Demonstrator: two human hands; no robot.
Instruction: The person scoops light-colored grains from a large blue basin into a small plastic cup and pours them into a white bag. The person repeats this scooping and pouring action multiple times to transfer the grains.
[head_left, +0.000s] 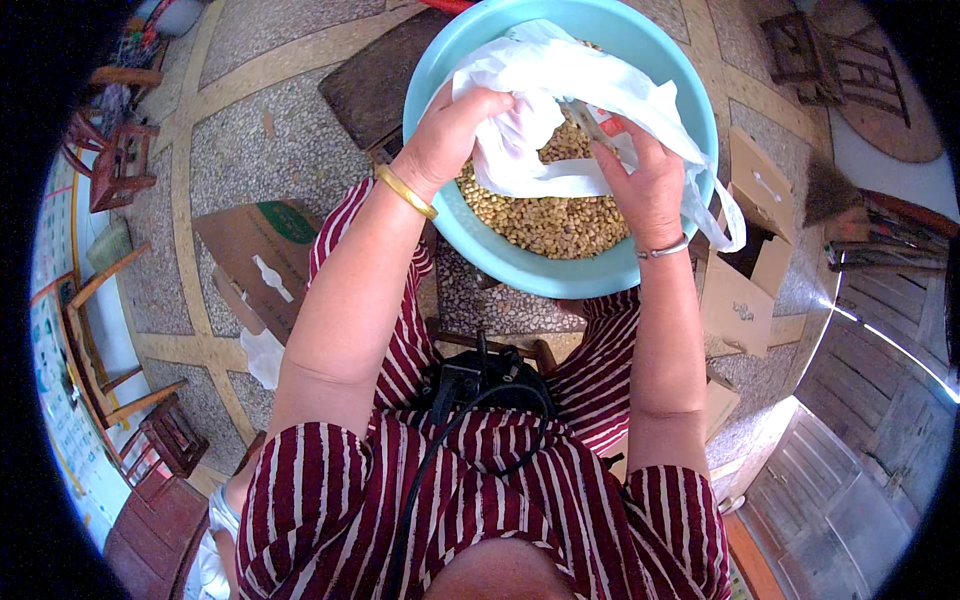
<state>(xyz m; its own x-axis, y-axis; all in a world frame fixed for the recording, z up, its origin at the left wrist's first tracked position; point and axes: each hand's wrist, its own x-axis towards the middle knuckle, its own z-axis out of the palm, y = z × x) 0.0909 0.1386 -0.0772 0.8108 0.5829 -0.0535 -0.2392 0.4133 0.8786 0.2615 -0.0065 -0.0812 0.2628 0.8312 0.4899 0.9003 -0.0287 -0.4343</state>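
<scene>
A large light-blue plastic basin (517, 271) stands before me with many small tan beans (555, 225), like soybeans, in it. Over the beans, a white plastic bag (570, 67) is spread and crumpled. My left hand (457, 131), wearing a gold bangle, grips a bunched part of the bag. At the bag's opening, my right hand (651, 176) holds its other side, with thumb and fingers partly inside; a silver bracelet is on that wrist. A red-and-white printed piece (611, 122) shows by the right fingers, partly covered. One handle loop (724, 225) hangs over the basin's right rim.
A flattened cardboard box (255, 247) lies on the stone-chip floor at left, and an open carton (750, 277) stands at right. Behind the basin's left side is a dark wooden stool or board (382, 82). Wooden chairs (124, 161) line the left. A black pouch (484, 382) sits at my waist.
</scene>
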